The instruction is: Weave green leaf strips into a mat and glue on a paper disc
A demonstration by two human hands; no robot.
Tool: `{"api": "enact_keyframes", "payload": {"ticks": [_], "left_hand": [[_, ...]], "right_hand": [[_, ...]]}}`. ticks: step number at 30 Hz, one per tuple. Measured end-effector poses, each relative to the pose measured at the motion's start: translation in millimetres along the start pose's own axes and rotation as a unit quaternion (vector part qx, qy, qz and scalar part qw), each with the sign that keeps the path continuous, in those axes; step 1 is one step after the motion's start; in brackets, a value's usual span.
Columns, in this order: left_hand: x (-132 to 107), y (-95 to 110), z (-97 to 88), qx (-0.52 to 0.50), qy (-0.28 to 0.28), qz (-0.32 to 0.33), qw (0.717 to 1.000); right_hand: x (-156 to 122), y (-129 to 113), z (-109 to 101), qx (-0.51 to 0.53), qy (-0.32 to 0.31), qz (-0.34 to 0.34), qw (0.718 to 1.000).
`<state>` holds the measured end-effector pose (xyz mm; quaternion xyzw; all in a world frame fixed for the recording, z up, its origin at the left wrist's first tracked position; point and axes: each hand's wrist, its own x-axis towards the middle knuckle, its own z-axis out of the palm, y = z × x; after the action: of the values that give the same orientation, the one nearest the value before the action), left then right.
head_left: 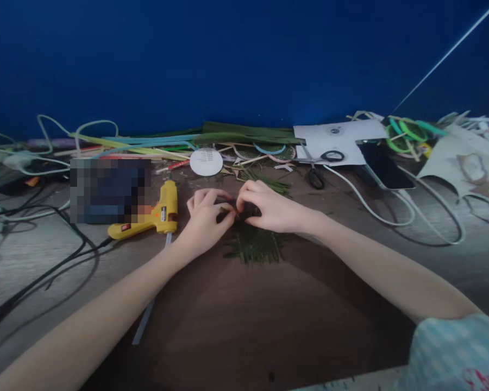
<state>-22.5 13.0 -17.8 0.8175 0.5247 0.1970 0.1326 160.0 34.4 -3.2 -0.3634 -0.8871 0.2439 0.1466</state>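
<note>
Leaf piece (256, 247): one; left hand (207, 217), right hand (271, 209): each grip pinching its far end; glue gun (169, 209): one

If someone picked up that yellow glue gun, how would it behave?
The yellow glue gun looks like hard plastic, so probably stiff. Its black cord may drag behind it. Lying flat, it would likely slide rather than roll.

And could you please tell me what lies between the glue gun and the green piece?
In the head view, the left hand lies between the glue gun and the green piece.
</note>
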Motion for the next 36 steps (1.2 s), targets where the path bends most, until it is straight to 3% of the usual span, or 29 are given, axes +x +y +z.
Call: {"api": "enact_keyframes", "payload": {"ticks": [11, 16, 23, 36], "left_hand": [[-0.8, 0.1, 0.3, -0.016, 0.002, -0.006, 1.0], [-0.5, -2.6, -0.1, -0.02, -0.01, 0.0, 1.0], [-2.6, -2.2, -0.8, -0.001, -0.017, 0.025, 1.0], [-4.8, -2.8, 4.1, 0.045, 0.021, 0.068, 0.996]], "right_hand": [[1.4, -2.4, -3.3, 0.053, 0.003, -0.053, 0.997], [-0.3, -6.7, -7.3, 0.157, -0.005, 0.022, 0.987], [2.0, -4.0, -7.0, 0.324, -0.015, 0.124, 0.938], [3.0, -10.4, -6.3, 0.247, 0.027, 0.189, 0.95]]}}
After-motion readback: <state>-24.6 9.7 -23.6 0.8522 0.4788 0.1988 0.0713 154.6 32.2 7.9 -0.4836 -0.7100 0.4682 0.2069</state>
